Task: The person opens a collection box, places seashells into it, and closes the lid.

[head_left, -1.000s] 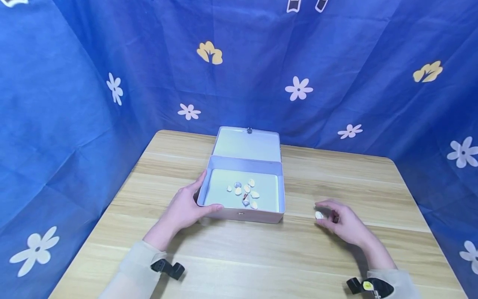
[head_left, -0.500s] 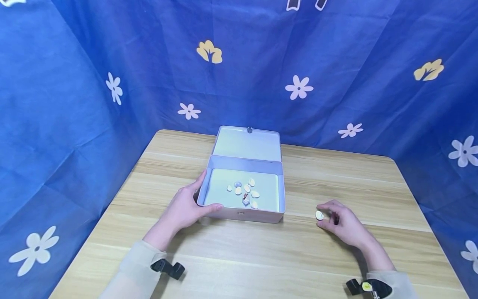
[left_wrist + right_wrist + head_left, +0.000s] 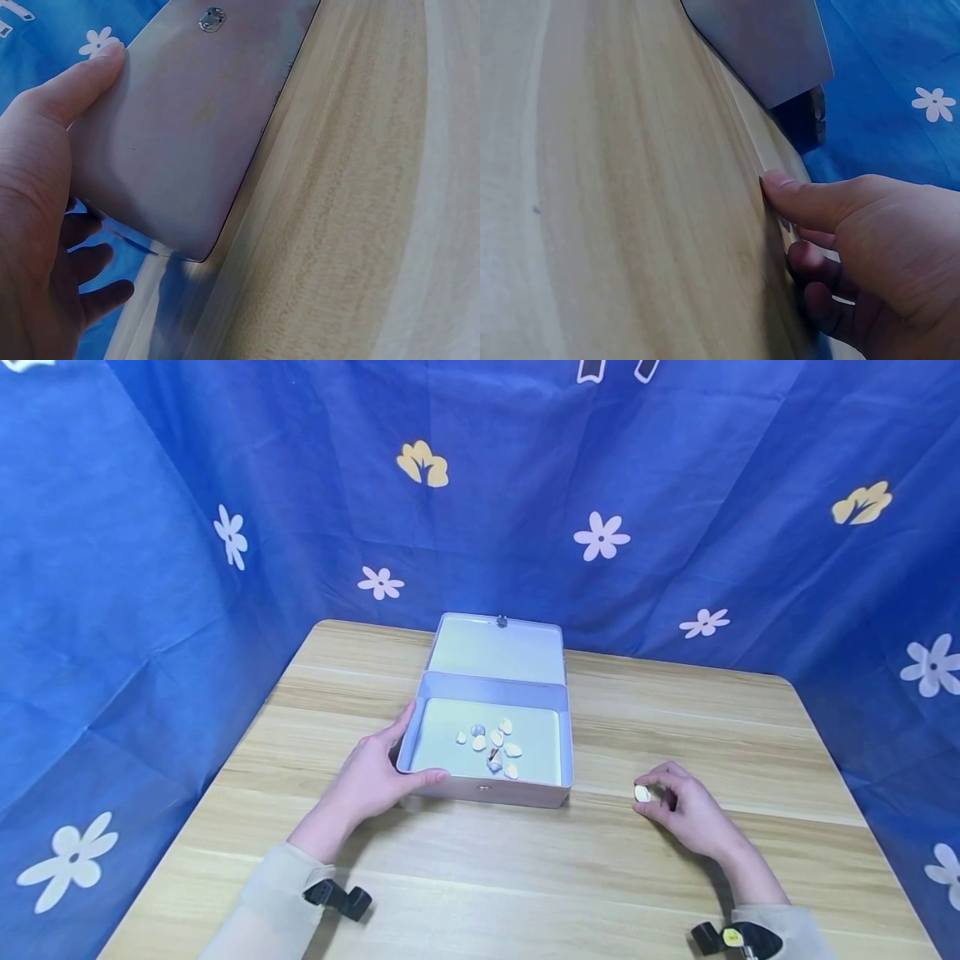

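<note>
A pale metal box [image 3: 521, 792] stands on the table with its lid [image 3: 497, 648] folded back. My left hand [image 3: 367, 777] holds the box by its front left corner, thumb along the front rim and index finger along the left side. In the left wrist view the other fingers [image 3: 105, 298] curl beside the box. Several small white seashells [image 3: 512, 750] lie inside, with a reddish-marked one [image 3: 494, 761] near the front. Right of the box, my right hand [image 3: 690, 810] pinches a white seashell [image 3: 642, 793] between thumb and index finger, close over the table.
The wooden table [image 3: 525, 885] has a blue curtain [image 3: 510, 485] with flowers behind it and at both sides. A dark latch [image 3: 502, 622] sits on the lid's far edge. Dark cameras are strapped to both wrists.
The right thumb and index finger have drawn slightly closer around the seashell, whose face has turned a little. The left hand and the box have stayed in place.
</note>
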